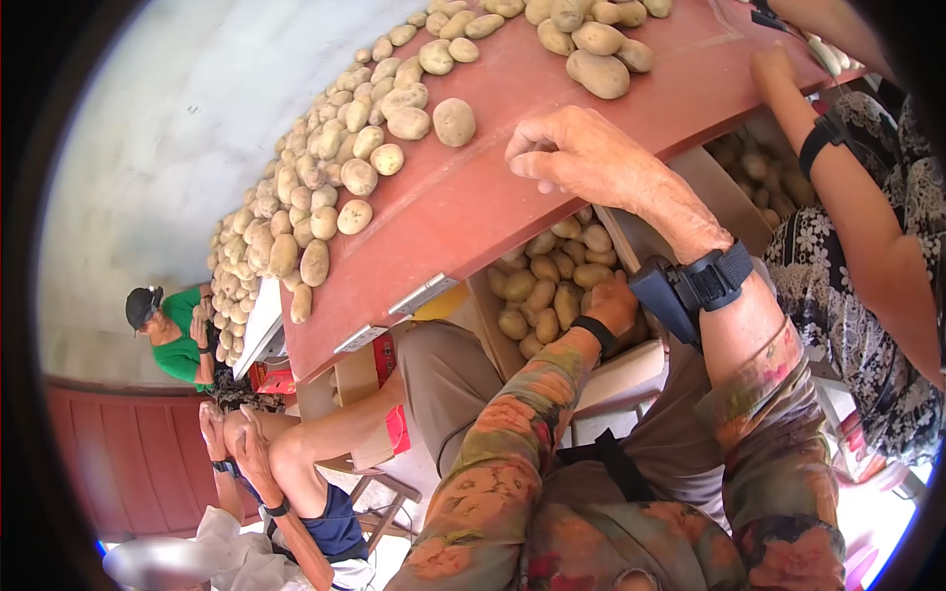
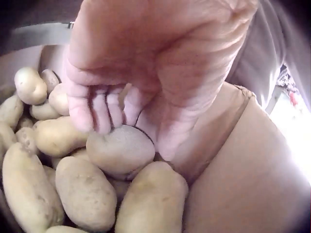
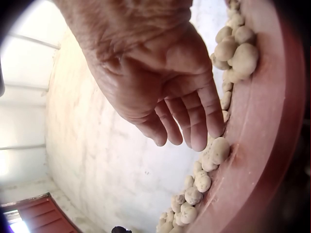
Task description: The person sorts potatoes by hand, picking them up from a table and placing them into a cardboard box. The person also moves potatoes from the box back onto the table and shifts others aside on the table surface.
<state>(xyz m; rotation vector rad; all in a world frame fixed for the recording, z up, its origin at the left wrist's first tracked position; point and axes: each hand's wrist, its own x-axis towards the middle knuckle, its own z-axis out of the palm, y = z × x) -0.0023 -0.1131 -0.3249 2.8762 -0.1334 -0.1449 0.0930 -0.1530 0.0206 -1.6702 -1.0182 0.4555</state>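
My left hand (image 1: 616, 303) is down in a cardboard box (image 2: 243, 145) of potatoes below the table edge. Up close in the left wrist view, its curled fingers and thumb grip a rounded potato (image 2: 121, 154) from above, at the box wall. Several long potatoes (image 2: 85, 194) lie around it. My right hand (image 1: 591, 163) hovers over the near edge of the red table (image 1: 493, 187), palm bare and fingers loosely bent, holding nothing. A single large potato (image 1: 454, 122) lies on the table to its left.
A long pile of potatoes (image 1: 325, 167) runs along the table's far side, and a smaller heap (image 1: 596, 49) lies beyond my right hand. A second box of potatoes (image 1: 759, 167) stands at right. People sit at both sides; one wears a green shirt (image 1: 182, 335).
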